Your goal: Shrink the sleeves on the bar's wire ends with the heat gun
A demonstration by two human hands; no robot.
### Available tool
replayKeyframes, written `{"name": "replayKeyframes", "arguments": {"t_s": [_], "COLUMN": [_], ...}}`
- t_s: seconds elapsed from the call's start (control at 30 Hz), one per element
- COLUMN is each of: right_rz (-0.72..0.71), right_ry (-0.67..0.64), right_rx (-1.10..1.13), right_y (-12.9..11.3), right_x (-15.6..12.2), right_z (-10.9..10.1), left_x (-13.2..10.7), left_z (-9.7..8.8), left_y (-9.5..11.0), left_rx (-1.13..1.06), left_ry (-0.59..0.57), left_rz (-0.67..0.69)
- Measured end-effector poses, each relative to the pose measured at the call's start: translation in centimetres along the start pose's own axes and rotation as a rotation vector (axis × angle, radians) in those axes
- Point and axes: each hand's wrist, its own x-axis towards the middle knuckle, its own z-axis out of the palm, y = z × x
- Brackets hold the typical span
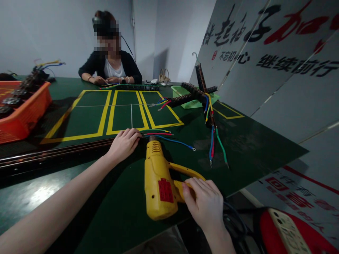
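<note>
My right hand (205,201) is wrapped round the handle of a yellow heat gun (155,176) with a red label. Its metal nozzle (153,138) points away from me, close to a bundle of wires (159,134) in green, red and blue. Those wires come out of the right end of a long dark bar (58,155) lying along the table. My left hand (125,143) is closed over that end, its fingertips pinching the wires where they leave the bar. The blue wire ends in a ring terminal (194,149). My palm hides the joint.
An orange basket (23,120) with dark wired parts stands at left. A green basket (182,92) at right carries crossed dark bars (194,92), wires hanging down. Yellow tape (104,116) marks the green table (251,151). A co-worker (112,67) sits opposite; a red stool (299,233) is lower right.
</note>
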Motion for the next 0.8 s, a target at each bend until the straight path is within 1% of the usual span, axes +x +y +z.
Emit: {"name": "replayKeyframes", "arguments": {"t_s": [0.27, 0.4, 0.5, 0.63, 0.7, 0.8], "right_rz": [-0.011, -0.04, -0.083, -0.17, -0.158, -0.074], "right_ry": [0.054, 0.082, 0.058, -0.075, -0.122, -0.144], "right_rx": [-0.086, -0.119, -0.13, -0.113, -0.134, -0.17], "right_y": [3.1, 3.8, 3.4, 2.1, 1.3, 0.2], "right_x": [-0.9, -1.2, -1.2, -0.9, -0.7, -0.3], "right_z": [-1.3, -1.8, -2.4, -2.4, -1.9, -0.8], "left_x": [-0.1, -0.1, -0.1, 0.0, 0.0, 0.1], "left_z": [0.3, 0.1, 0.0, 0.0, 0.1, 0.3], "left_y": [-0.1, 0.1, 0.3, 0.4, 0.4, 0.5], "left_rx": [0.024, 0.013, -0.001, -0.013, -0.006, 0.01], "left_ry": [0.017, 0.029, 0.035, 0.03, 0.023, 0.046], "left_rz": [0.028, 0.031, 0.021, 0.013, 0.0, -0.037]}}
